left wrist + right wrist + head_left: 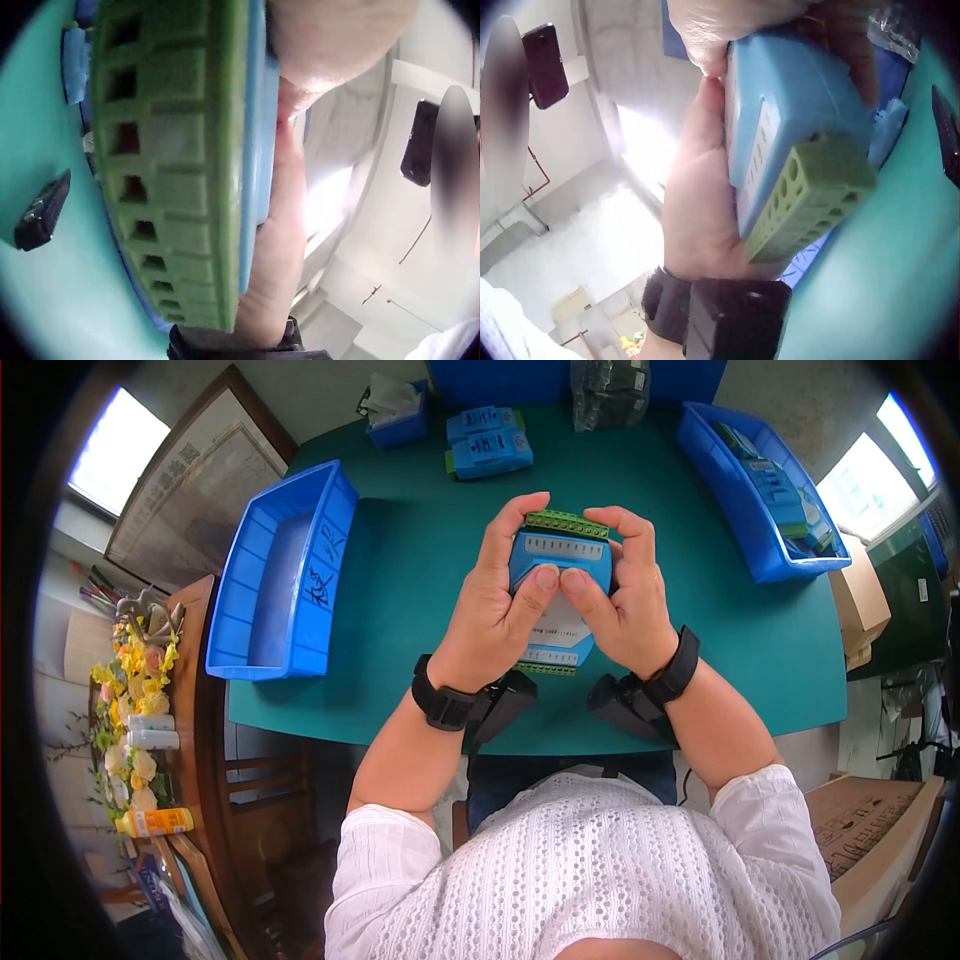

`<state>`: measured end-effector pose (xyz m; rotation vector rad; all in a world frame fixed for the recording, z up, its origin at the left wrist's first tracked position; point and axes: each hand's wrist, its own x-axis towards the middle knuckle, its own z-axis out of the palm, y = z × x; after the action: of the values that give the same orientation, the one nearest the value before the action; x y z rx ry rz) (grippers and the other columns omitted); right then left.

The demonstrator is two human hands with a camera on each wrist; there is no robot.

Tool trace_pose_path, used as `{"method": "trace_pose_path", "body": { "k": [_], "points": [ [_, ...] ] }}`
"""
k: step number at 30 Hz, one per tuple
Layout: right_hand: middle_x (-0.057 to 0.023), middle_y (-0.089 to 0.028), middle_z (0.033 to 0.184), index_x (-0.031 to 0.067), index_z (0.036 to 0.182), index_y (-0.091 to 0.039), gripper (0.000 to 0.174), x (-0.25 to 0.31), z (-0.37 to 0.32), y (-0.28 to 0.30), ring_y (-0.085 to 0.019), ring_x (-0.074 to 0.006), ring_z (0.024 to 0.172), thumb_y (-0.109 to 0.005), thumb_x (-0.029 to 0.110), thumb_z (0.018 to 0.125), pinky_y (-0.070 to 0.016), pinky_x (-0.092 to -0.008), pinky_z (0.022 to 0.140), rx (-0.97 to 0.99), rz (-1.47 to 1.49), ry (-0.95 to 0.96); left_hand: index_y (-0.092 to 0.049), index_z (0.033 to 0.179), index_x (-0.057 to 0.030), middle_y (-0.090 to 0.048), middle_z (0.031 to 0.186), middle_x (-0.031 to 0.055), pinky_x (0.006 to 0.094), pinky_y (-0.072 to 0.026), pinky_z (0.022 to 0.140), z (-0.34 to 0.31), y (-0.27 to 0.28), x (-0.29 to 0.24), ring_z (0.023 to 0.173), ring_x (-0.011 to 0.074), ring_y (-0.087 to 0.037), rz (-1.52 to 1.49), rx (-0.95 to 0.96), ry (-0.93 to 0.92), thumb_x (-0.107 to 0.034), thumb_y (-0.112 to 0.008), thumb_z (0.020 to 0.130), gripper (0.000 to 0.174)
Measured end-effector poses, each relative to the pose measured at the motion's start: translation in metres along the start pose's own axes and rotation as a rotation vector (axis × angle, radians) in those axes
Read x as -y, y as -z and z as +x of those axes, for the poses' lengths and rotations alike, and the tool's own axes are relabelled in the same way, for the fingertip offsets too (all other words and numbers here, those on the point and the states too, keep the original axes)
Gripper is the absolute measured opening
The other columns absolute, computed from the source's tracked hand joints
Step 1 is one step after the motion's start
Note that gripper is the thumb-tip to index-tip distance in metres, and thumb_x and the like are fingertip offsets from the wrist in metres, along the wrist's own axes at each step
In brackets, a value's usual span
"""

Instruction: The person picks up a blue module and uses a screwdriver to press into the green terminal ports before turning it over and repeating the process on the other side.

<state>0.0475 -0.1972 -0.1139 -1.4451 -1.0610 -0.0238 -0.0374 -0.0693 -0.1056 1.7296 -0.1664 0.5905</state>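
A blue electronic module [565,548] with a pale printed label is held over the table between both hands in the head view. Green screw terminal blocks [567,524] line its far and near ends. My left hand [497,588] grips its left side, thumb on the top face and index finger at the far terminal block. On the right side my right hand [632,598] grips it likewise, the two thumb tips side by side. One green terminal block [172,165] fills much of the left wrist view. The right wrist view shows the blue housing [799,90] from its end.
On the green table [420,600] stands a blue bin [322,575] at left, with a bare floor. Another blue bin [770,565] at right holds several modules. Two more blue modules [490,455] lie at the back, between a small blue box [398,432] and a plastic-wrapped bundle [610,395].
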Motion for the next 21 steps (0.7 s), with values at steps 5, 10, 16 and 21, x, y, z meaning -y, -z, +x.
{"method": "trace_pose_path", "body": {
  "k": [5,10,16,21],
  "points": [
    [-0.0169,-0.062,0.083,0.0028,0.117,-0.032,0.047,-0.0008,-0.0016,0.0001,-0.064,-0.0264,0.073,-0.060,0.017,0.081,-0.0496,-0.0316,0.063,0.003,0.004,-0.034,-0.033,0.128,-0.0090,-0.052,0.109,0.0091,0.0283,-0.0406,0.085,-0.0006,-0.0005,-0.0001,0.096,0.0165,-0.051,0.017,-0.003,0.017,-0.024,-0.050,0.090,0.044],
    [-0.0167,-0.062,0.083,0.0026,0.117,-0.033,0.047,-0.0013,-0.0004,0.0004,-0.064,-0.0264,0.073,-0.060,0.018,0.082,-0.0496,-0.0316,0.063,0.001,-0.002,-0.029,-0.033,0.127,-0.0086,-0.051,0.109,0.0092,0.0284,-0.0404,0.085,-0.0007,-0.0010,-0.0012,0.097,0.0167,-0.051,0.063,-0.010,0.017,-0.023,-0.050,0.090,0.043],
    [-0.0168,-0.061,0.085,0.0021,0.118,-0.033,0.049,0.0016,0.0021,0.0065,-0.064,-0.0260,0.074,-0.061,0.016,0.081,-0.0497,-0.0324,0.066,0.044,-0.011,-0.073,-0.031,0.129,-0.0073,-0.050,0.110,0.0100,0.0288,-0.0399,0.086,-0.0006,-0.0041,0.0005,0.098,0.0168,-0.050,0.041,-0.029,-0.021,-0.023,-0.050,0.090,0.045],
    [-0.0161,-0.059,0.097,0.0014,0.124,-0.032,0.059,0.0034,0.0033,0.0068,-0.061,-0.0222,0.084,-0.066,0.014,0.077,-0.0489,-0.0306,0.071,-0.003,0.082,-0.052,-0.027,0.130,-0.0030,-0.050,0.108,0.0104,0.0303,-0.0401,0.086,0.0002,-0.0035,0.0070,0.099,0.0172,-0.050,-0.073,-0.052,-0.104,-0.022,-0.052,0.089,0.052]
  ]
}}
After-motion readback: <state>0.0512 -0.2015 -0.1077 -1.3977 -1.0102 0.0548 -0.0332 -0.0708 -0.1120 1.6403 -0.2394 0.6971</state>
